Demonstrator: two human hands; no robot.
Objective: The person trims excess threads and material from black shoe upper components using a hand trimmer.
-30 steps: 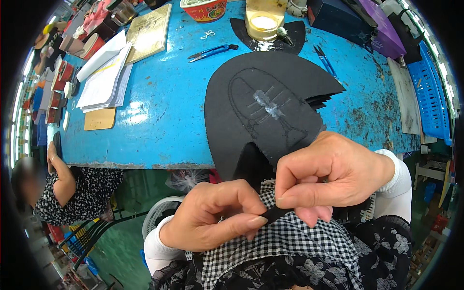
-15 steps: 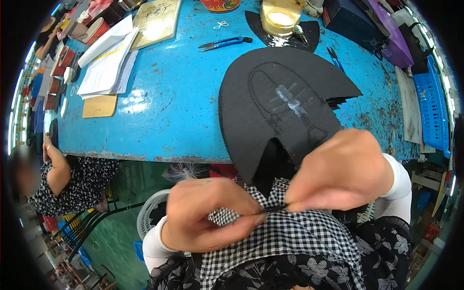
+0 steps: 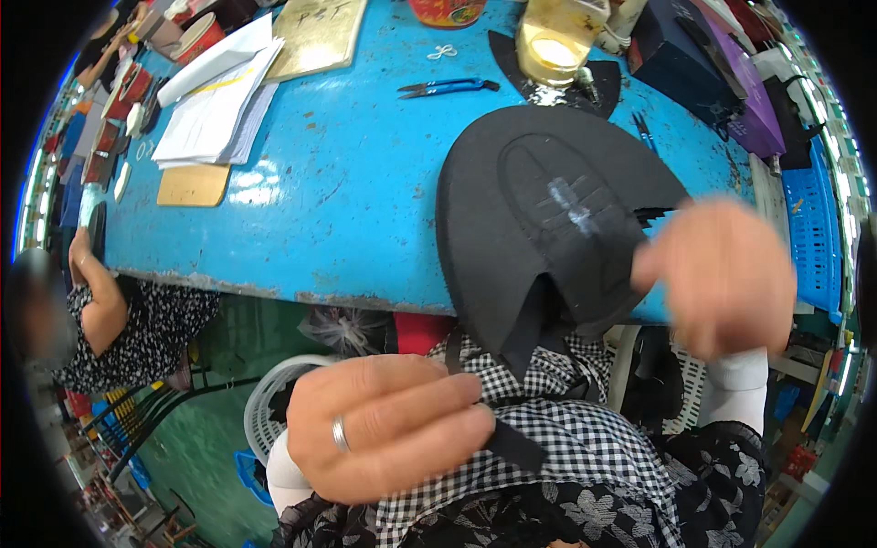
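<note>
My left hand (image 3: 384,425), with a ring on one finger, pinches a short black strip (image 3: 516,446) over the checked apron. The strip's free end sticks out past the fingertips. My right hand (image 3: 726,279) is smeared by motion and hovers near the right edge of a stack of black shoe-upper-shaped pieces (image 3: 475,205). I cannot make out whether it holds anything. The stack lies at the table's near edge, its two ends overhanging toward me. Stitched lines and a whitish smear (image 3: 571,203) show on the top piece.
Beyond the stack, a glue container (image 3: 553,59) with a brush stands on another black piece. Blue-handled thread snips (image 3: 448,87) lie left of it, a second pair (image 3: 644,132) right. Papers (image 3: 215,110) lie at left; a white basket (image 3: 265,411) stands below. Another person (image 3: 137,338) sits at far left.
My hands, close together over the apron before, have moved apart. The right has swung right and forward; the left keeps the strip and has moved slightly down. The view has shifted a little.
</note>
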